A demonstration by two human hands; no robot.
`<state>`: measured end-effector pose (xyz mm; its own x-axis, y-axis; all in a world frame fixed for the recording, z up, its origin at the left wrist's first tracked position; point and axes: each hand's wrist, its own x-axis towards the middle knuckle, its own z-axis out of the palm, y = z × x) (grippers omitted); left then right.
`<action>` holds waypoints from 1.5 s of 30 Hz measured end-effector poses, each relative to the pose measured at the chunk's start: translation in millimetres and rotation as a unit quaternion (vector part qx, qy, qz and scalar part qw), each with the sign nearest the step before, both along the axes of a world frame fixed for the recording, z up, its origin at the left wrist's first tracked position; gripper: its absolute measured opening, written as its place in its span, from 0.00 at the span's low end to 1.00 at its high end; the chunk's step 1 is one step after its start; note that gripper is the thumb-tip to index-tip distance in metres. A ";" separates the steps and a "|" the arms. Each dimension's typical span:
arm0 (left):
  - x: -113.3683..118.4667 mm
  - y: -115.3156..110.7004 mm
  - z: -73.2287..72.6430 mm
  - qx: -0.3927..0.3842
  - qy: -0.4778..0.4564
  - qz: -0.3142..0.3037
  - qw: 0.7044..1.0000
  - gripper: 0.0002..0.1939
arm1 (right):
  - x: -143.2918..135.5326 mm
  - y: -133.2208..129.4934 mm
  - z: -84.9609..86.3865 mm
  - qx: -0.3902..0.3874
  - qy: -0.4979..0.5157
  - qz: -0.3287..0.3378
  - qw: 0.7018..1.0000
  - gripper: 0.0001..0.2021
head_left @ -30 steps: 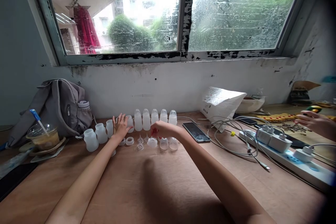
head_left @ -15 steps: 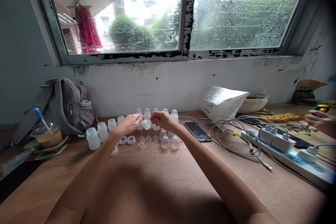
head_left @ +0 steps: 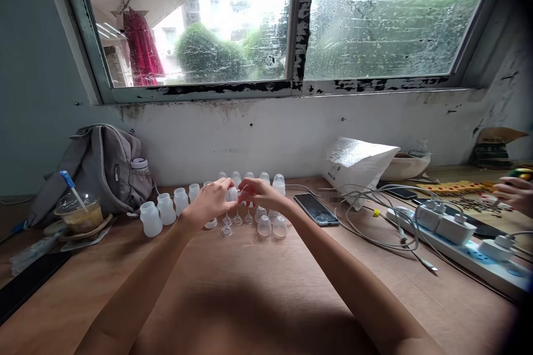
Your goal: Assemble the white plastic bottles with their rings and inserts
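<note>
My left hand [head_left: 209,199] is closed around a whitish ribbed baby bottle collar ring [head_left: 232,194], turned on its side. At the ring's right side are the bent, closed fingers of my right hand [head_left: 259,193]; what they pinch is hidden. Just below the hands, clear bottle nipples [head_left: 226,229] lie on the table. Another collar ring [head_left: 211,223] lies partly under my left hand. Clear dome caps [head_left: 264,226] stand to the right, and more caps [head_left: 278,183] are behind my right hand. Frosted bottles [head_left: 150,219] without tops stand in a slanting row on the left.
A phone [head_left: 316,209], loose cables [head_left: 375,227] and a power strip [head_left: 462,249] lie right. Behind them is a white foil bag [head_left: 360,163]. A drink cup [head_left: 81,213] and grey backpack [head_left: 102,169] stand left. Another person's hand [head_left: 516,193] holds a tool far right.
The collar ring has turned from facing me to lying on its side between my hands. My left hand has shifted right and wrapped further round it. The view has shifted slightly.
</note>
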<state>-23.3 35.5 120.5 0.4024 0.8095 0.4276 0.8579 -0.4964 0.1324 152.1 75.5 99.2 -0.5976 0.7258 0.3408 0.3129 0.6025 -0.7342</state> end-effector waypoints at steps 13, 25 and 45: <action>-11.7 4.0 -3.4 -0.244 0.103 -0.033 0.964 0.18 | -18.4 -6.5 -12.2 0.088 -0.226 0.006 0.970 0.08; -61.0 6.1 -15.4 -0.345 0.182 0.143 0.910 0.24 | -26.9 7.7 -57.0 0.121 -0.436 -0.065 0.889 0.12; -71.8 38.1 -54.2 -0.361 0.193 0.130 0.903 0.25 | -28.3 10.2 -57.2 0.120 -0.412 -0.087 0.899 0.05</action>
